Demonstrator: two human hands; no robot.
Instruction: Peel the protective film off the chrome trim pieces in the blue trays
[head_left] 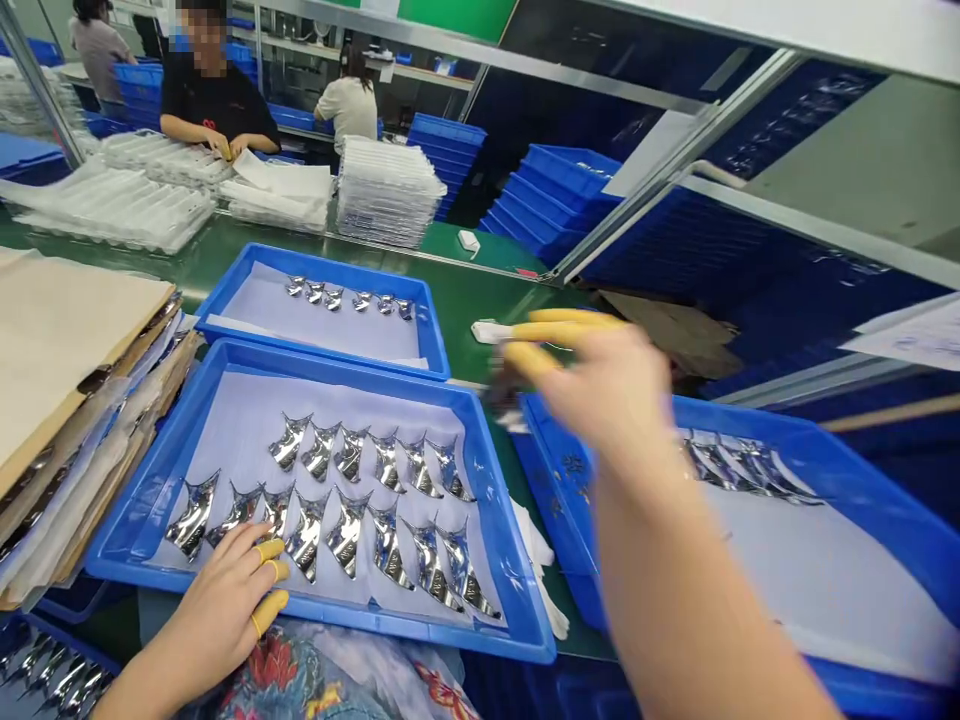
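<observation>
My left hand (pixel 244 580), with yellow finger cots on several fingers, reaches over the front rim of the near blue tray (pixel 517 560). Its loosely stretched fingertips lie at the lower end of a shiny curved metal piece (pixel 276 508), one of several in two rows on white paper. My right hand (pixel 600 385), also in yellow finger cots and smeared by motion, is raised between this tray and the right-hand blue tray (pixel 780 425). Thumb and fingers pinch a dark, shiny blurred piece (pixel 506 388), seemingly metal. More metal pieces (pixel 742 465) lie in the right tray.
Behind the near tray, another blue tray (pixel 330 350) holds small shiny pieces. Stacked papers and folders (pixel 82 400) stand at left. Across the green table (pixel 465 270) are clear plastic trays (pixel 386 190), blue bins (pixel 551 200) and a co-worker (pixel 217 110). A metal frame post (pixel 675 160) slants at right.
</observation>
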